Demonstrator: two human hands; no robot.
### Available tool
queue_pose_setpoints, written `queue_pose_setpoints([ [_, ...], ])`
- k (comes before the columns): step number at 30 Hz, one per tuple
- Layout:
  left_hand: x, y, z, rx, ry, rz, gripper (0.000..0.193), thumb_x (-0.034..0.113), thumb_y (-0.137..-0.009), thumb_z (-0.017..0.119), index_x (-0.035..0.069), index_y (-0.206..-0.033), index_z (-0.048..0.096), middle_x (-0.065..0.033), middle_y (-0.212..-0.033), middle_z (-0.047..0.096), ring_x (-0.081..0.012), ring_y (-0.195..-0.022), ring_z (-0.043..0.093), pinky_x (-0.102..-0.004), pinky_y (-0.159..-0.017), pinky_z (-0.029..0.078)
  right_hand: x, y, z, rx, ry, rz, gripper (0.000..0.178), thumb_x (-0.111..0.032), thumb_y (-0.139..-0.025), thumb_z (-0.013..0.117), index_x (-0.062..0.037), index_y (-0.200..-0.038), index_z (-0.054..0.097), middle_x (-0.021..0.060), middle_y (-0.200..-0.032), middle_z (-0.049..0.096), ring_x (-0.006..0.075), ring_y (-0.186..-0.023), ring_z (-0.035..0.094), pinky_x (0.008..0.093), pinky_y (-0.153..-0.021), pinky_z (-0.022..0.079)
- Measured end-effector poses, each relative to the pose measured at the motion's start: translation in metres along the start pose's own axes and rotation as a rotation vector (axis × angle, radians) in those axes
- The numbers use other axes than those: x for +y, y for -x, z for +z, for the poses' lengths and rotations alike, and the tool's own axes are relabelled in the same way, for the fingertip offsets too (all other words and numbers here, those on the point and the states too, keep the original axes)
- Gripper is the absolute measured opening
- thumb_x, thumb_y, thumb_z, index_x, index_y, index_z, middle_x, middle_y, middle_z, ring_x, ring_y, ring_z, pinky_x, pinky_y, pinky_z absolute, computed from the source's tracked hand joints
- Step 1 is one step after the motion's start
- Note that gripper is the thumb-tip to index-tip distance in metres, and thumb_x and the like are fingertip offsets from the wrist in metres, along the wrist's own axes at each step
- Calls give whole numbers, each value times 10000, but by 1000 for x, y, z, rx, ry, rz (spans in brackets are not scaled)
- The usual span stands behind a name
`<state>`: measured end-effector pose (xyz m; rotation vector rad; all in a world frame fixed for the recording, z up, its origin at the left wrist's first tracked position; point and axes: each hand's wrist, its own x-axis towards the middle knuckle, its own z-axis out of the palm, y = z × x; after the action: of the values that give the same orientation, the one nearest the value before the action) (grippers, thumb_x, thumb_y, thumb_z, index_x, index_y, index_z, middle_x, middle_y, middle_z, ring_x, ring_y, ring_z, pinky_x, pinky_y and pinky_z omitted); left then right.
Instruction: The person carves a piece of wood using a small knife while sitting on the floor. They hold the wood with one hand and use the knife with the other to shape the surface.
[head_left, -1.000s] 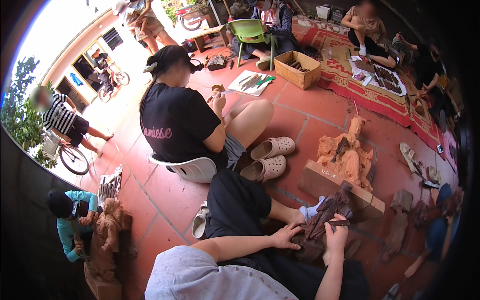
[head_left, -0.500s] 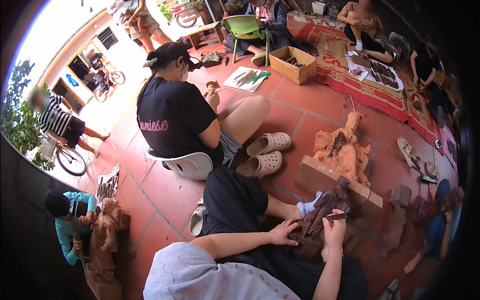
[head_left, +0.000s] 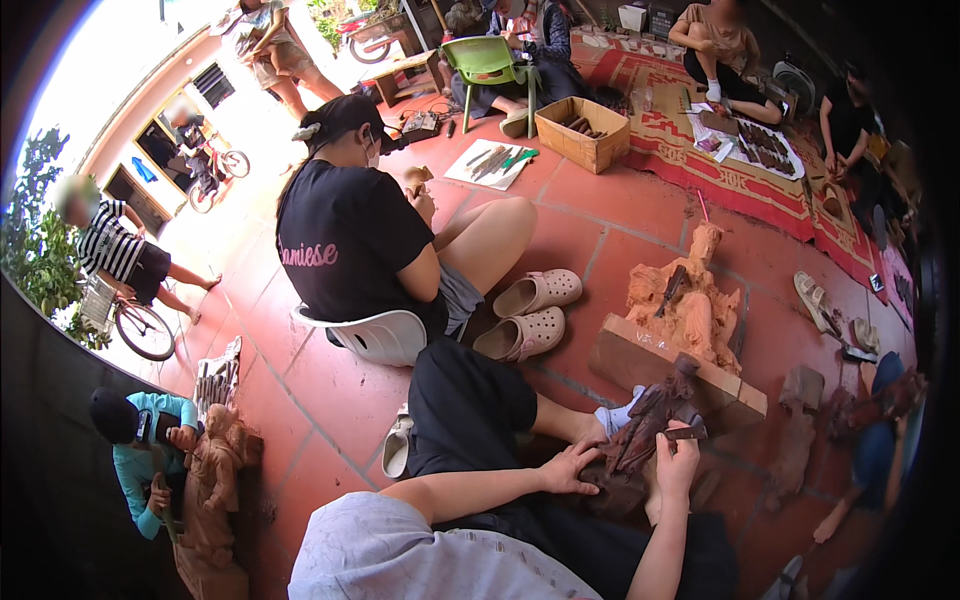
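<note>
A dark brown carved wooden figure [head_left: 640,432] leans between my legs, its base low by my bare ankle. My left hand [head_left: 570,470] is closed on the lower part of this carving, fingers spread over its edge. In my right hand [head_left: 677,464] is a short dark carving tool [head_left: 686,432], pinched in the fingers beside the figure. The tool's working end is hard to make out against the dark wood. Just beyond stands a lighter orange-brown carving [head_left: 690,300] on a thick wooden block [head_left: 660,358], with a dark tool [head_left: 672,288] lying against it.
A person in a black shirt [head_left: 350,220] sits on a white stool [head_left: 375,335] ahead left, near beige clogs [head_left: 530,330]. Farther off are a wooden box [head_left: 590,150], a sheet with tools [head_left: 490,163] and a red patterned mat [head_left: 740,180]. Another person carves a figure [head_left: 212,470] at left.
My right hand and its tool have shifted slightly to the right along the carving. My left hand stays about where it was on the base.
</note>
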<state>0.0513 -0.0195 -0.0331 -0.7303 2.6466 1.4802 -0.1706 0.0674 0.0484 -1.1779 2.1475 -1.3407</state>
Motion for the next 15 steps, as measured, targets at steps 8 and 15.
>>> queue_pose_setpoints([
  [8, 3, -2, -1, -3, 11, -1, 817, 425, -775, 777, 139, -1426, 375, -206, -1502, 272, -462, -1347, 327, -497, -1125, 317, 6, 4, 7, -54, 75, -100, 186, -63, -792, 718, 32, -935, 647, 164, -1099, 643, 345, -1030, 600, 404, -887, 488],
  [15, 4, 0, -1, 10, 5, -17, 823, 426, -768, 781, 135, -1424, 378, -206, -1499, 277, -464, -1349, 324, -497, -1123, 317, 2, 9, 4, -43, 234, -369, 194, -69, -805, 700, 17, -975, 659, 171, -1060, 640, 345, -983, 611, 377, -869, 497],
])
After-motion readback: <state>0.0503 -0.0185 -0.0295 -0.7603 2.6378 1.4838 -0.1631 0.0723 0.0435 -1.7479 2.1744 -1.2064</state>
